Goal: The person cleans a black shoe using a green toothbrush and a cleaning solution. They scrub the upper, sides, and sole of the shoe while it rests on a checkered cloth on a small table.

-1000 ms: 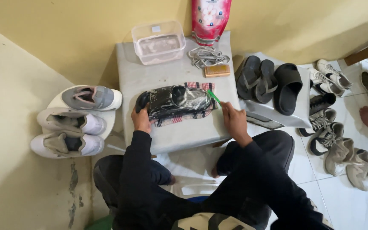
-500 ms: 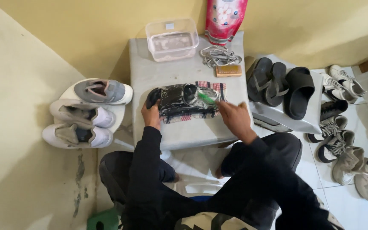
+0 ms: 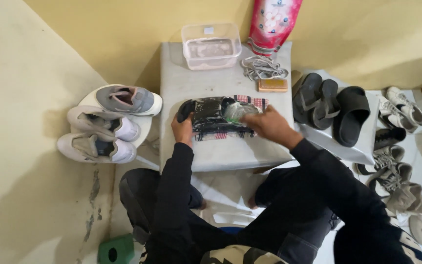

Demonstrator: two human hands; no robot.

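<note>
You sit at a low grey desk (image 3: 221, 151) set against the yellow wall. To your left, three pale sneakers (image 3: 108, 122) lie stacked beside the desk; to your right, black slide sandals (image 3: 335, 105) rest on a lower surface, with more worn shoes (image 3: 396, 181) on the floor beyond. At the desk's middle lies a dark shoe (image 3: 206, 115) on a striped cloth (image 3: 257, 102). Your left hand (image 3: 182, 129) grips the shoe's near end, fingers curled around it. Your right hand (image 3: 264, 124) presses closed on something greenish against the shoe's right side; what it is, you cannot tell. Behind stand a clear plastic tub (image 3: 211, 46), a red pouch (image 3: 273, 22), tangled grey laces (image 3: 263, 67) and a small brown block (image 3: 272, 85).
</note>
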